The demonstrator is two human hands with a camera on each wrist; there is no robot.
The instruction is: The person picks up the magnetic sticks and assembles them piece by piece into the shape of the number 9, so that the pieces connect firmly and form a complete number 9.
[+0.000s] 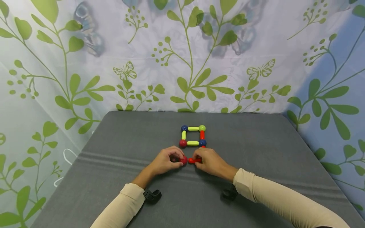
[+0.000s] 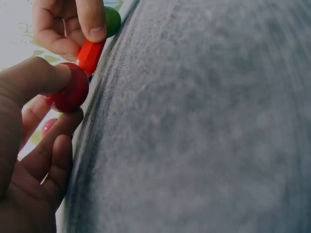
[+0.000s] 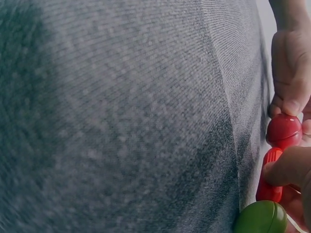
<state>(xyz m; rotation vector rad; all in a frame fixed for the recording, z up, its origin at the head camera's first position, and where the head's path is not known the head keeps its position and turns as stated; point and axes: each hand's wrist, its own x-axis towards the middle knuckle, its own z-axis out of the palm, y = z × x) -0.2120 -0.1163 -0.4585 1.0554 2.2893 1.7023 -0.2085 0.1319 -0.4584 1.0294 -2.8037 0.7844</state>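
Between thumb and fingers my left hand (image 1: 165, 162) pinches a red ball (image 1: 184, 160). Just to its right, my right hand (image 1: 211, 162) pinches a red rod (image 1: 192, 161), whose free end points at that ball. A green ball (image 3: 262, 218) sits at the rod's other end in the right wrist view; the right hand hides it in the head view. Beyond the hands lies a square of rods and balls, with a blue ball (image 1: 202, 142) at its near right corner. From that corner another red rod (image 1: 203, 146) extends toward me, partly covered by the right hand.
The square also has a red ball (image 1: 183, 143), a blue ball (image 1: 184, 128), a yellow-green ball (image 1: 202, 128), yellow rods (image 1: 193, 129) and a red side rod (image 1: 202, 135). All lie on a grey cloth-covered table (image 1: 128, 133). A leaf-patterned curtain (image 1: 159, 79) hangs behind.
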